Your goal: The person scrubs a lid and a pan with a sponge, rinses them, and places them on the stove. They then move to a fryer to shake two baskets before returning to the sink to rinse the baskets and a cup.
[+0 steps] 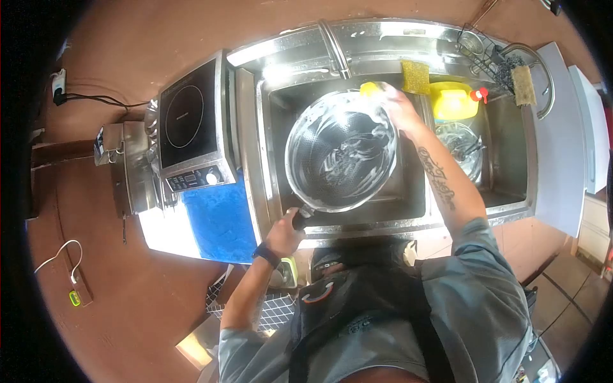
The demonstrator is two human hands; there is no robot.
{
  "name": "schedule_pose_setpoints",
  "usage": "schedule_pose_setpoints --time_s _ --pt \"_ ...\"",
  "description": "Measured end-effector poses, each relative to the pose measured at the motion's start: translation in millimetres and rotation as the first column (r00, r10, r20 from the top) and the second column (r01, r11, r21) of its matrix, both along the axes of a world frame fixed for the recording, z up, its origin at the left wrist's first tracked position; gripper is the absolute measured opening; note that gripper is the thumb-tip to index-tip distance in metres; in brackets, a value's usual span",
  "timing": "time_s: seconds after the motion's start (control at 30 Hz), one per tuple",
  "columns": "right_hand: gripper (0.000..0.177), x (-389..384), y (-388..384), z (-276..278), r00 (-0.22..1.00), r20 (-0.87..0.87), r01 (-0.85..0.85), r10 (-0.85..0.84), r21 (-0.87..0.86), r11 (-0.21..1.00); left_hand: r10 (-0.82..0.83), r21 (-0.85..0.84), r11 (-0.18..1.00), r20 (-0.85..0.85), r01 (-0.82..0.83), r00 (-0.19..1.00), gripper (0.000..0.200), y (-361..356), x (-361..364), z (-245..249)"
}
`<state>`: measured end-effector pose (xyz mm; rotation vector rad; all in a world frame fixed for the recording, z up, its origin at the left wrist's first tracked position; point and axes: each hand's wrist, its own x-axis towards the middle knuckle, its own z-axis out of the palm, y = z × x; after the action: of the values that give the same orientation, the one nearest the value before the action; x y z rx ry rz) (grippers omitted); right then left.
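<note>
A large round frying pan is tilted over the left sink basin, its inside streaked with white suds. My left hand is closed around the pan's dark handle at the near side. At the pan's far right rim, my right hand grips a yellow sponge and presses it to the edge. Part of the sponge is hidden under the fingers. Above the pan the metal faucet reaches out over the basin.
On the divider lies a golden scrubbing pad beside a yellow soap bottle with a red cap. A glass bowl sits in the right basin. An induction cooktop stands left, near a blue mat. A wire rack is at the back right.
</note>
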<state>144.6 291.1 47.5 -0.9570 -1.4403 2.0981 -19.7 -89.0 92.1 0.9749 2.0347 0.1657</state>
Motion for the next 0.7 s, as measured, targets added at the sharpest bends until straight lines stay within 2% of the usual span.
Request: schedule_pose_setpoints --time_s 0.03,0.1,0.13,0.17,0.2,0.23,0.27,0.3,0.33,0.37,0.43,0.47,0.5,0.53,0.57,0.6,0.63,0.67,0.7 --pt "0.044 8.0 -10.0 2.8 1.0 0.003 0.001 -0.001 0.001 1.0 -0.006 0.037 0.999 0.059 0.004 0.998 0.064 4.2 0.7 1.7" --pt "0.043 21.7 -23.8 6.4 0.931 -0.095 0.327 -0.352 -0.21 0.921 -0.019 0.077 0.997 0.118 0.01 0.993 0.064 9.2 3.5 -0.9" --pt "0.042 28.2 -40.0 7.7 0.922 -0.077 0.374 -0.381 -0.092 0.923 -0.032 0.118 0.993 0.182 0.01 0.983 0.063 9.9 7.6 -6.7" --pt "0.043 30.0 -58.1 -6.1 0.878 -0.321 0.415 -0.357 0.137 0.899 -0.046 0.16 0.987 0.244 0.007 0.969 0.061 12.1 12.1 -11.4" --pt "0.044 32.0 -80.0 -0.3 0.882 -0.209 0.405 -0.423 -0.125 0.906 -0.047 0.153 0.988 0.32 -0.002 0.946 0.059 24.6 19.4 -4.1" --pt "0.042 26.6 -103.5 19.1 0.84 -0.287 0.384 -0.46 -0.283 0.879 -0.051 0.149 0.989 0.321 0.003 0.946 0.059 31.3 28.2 -7.8" --pt "0.041 15.9 -122.4 29.9 0.928 -0.037 0.35 -0.37 0.423 0.836 -0.035 0.145 0.989 0.262 -0.004 0.964 0.056 38.5 36.3 -14.2" --pt "0.041 23.1 -142.7 4.8 0.964 0.119 0.037 -0.239 0.826 0.562 -0.018 0.142 0.99 0.202 -0.011 0.979 0.053 45.6 43.6 -19.5" --pt "0.045 20.2 -155.7 18.9 0.994 0.082 -0.05 -0.077 0.936 0.35 -0.037 0.188 0.982 0.199 -0.001 0.979 0.047 54.1 48.7 -22.0" --pt "0.049 18.9 -187.5 19.9 0.936 0.346 -0.306 -0.072 0.896 0.322 -0.079 0.21 0.977 0.18 0.04 0.98 0.044 51.7 47.4 -43.6" --pt "0.053 10.1 -169.8 4.2 0.907 0.394 -0.373 -0.149 0.916 0.148 -0.038 0.159 0.987 0.317 -0.013 0.948 0.042 72.7 54.9 -13.2" --pt "0.05 3.5 -148.0 5.1 0.92 0.34 -0.313 -0.195 0.936 0.159 -0.042 0.161 0.987 0.308 -0.009 0.95 0.042 72.7 52.8 -19.5" --pt "0.047 -5.8 -119.2 19.0 0.926 0.293 -0.256 -0.238 0.951 0.174 -0.096 0.249 0.968 0.258 0.03 0.961 0.041 66.7 52.9 -31.2" --pt "0.042 -13.1 -87.3 8.0 0.899 0.288 -0.253 -0.331 0.956 0.148 -0.148 0.326 0.943 0.211 0.073 0.966 0.041 57.3 57.3 -36.2" --pt "0.038 -18.3 -47.4 -2.4 0.862 0.274 -0.251 -0.426 0.962 0.111 -0.153 0.323 0.943 0.213 0.078 0.965 0.041 54.2 61.1 -28.3" --pt "0.035 -21.6 -2.8 -9.0 0.833 0.493 -0.388 -0.251 0.845 0.369 -0.14 0.282 0.957 0.224 0.074 0.964 0.041 57.2 60.9 -13.3" --pt "0.033 -19.5 20.0 -13.5 0.766 0.643 -0.522 -0.013 0.633 0.571 -0.12 0.233 0.971 0.237 0.063 0.964 0.041 57.2 62.6 2.1" --pt "0.032 -15.4 9.1 -14.9 0.832 0.554 -0.418 -0.042 0.674 0.609 -0.114 0.202 0.977 0.253 0.062 0.961 0.043 59.8 62.1 13.6" --pt "0.036 -10.5 -19.5 -3.8 0.892 0.438 -0.332 -0.108 0.799 0.501 -0.115 0.214 0.975 0.245 0.062 0.963 0.043 63.8 57.6 11.8"
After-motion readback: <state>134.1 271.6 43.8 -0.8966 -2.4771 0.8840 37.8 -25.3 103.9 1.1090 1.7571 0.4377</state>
